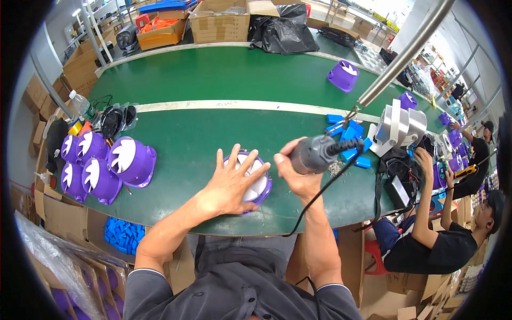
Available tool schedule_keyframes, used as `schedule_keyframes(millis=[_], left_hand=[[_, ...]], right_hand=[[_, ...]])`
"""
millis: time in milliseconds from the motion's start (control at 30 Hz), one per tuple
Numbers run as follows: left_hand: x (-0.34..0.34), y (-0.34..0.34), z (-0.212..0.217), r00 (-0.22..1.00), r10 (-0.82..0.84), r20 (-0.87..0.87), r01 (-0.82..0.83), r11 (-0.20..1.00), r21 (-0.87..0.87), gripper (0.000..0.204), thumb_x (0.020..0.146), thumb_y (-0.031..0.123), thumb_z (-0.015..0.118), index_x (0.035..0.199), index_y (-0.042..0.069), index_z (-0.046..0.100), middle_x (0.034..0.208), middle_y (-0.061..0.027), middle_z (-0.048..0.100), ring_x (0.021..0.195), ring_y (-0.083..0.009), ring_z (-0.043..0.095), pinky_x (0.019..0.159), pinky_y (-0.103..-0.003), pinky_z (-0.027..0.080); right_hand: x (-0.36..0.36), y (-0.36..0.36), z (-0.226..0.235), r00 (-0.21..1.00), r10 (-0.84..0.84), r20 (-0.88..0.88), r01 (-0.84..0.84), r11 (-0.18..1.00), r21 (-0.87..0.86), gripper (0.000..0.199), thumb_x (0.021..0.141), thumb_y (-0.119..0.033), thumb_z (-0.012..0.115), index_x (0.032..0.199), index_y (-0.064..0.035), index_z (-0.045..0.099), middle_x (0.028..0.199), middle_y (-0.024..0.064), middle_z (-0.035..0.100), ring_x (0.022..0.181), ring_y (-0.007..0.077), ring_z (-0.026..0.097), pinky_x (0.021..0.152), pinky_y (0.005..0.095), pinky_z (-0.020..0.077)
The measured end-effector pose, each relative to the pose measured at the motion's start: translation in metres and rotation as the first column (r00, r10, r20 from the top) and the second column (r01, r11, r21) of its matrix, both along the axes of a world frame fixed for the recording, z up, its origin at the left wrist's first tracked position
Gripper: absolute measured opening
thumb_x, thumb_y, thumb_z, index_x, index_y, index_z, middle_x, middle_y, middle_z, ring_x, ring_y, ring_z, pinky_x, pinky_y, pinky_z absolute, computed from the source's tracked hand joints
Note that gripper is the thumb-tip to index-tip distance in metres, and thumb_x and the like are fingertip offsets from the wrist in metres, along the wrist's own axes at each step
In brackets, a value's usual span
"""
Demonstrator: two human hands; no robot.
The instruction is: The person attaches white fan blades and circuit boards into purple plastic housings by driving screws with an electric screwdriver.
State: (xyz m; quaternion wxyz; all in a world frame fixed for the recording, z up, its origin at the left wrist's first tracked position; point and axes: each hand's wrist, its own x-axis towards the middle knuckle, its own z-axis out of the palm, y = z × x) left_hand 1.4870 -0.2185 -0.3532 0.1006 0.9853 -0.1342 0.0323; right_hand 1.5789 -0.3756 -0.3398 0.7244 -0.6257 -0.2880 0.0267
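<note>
My left hand (228,188) lies with its fingers spread over a round purple fan housing (265,195) with a white face, close to the bench's front edge. The hand presses flat on it and hides much of it. My right hand (300,180) is wrapped round a dark grey electric screwdriver (312,153), just to the right of that housing. A coil spring (397,58) holds the screwdriver from above, and its black cable loops down past my forearm. The screwdriver's tip is hidden. Several purple fan housings (131,161) with white blades stand on the left.
Blue rectangular blocks (356,131) and small loose screws (336,169) lie at the right on the green bench (197,128). Beyond them stand a silver-grey device (393,128) and a black bag (400,173). A plastic bottle (82,106) stands far left. Co-workers (434,245) sit at the right.
</note>
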Motion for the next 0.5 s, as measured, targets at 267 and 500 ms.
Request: schedule_keyframes(millis=[267, 500], left_hand=[[0.005, 0.007, 0.002, 0.998, -0.044, -0.054, 0.041, 0.998, -0.042, 0.088, 0.059, 0.041, 0.075, 0.135, 0.022, 0.036, 0.141, -0.0169, 0.026, 0.126, -0.0478, 0.023, 0.098, -0.060, 0.025], [0.010, 0.004, 0.005, 0.999, -0.028, 0.017, 0.029, 0.998, -0.061, 0.085, 0.060, 0.041, 0.075, 0.133, 0.018, 0.039, 0.137, -0.0198, 0.030, 0.126, -0.0465, 0.023, 0.096, -0.064, 0.024]], right_hand=[[0.007, -0.026, -0.003, 0.990, -0.056, -0.131, 0.092, 0.954, 0.285, 0.018, 0.072, 0.004, 0.066, 0.082, -0.0018, 0.053, 0.070, 0.0041, 0.054, 0.052, 0.0083, 0.050, 0.045, 0.0219, 0.0419], [0.000, -0.016, -0.003, 0.995, 0.041, -0.086, -0.032, 0.995, 0.097, 0.024, 0.071, 0.003, 0.066, 0.089, -0.0021, 0.052, 0.075, 0.0054, 0.055, 0.062, 0.0110, 0.053, 0.056, 0.0233, 0.0450]])
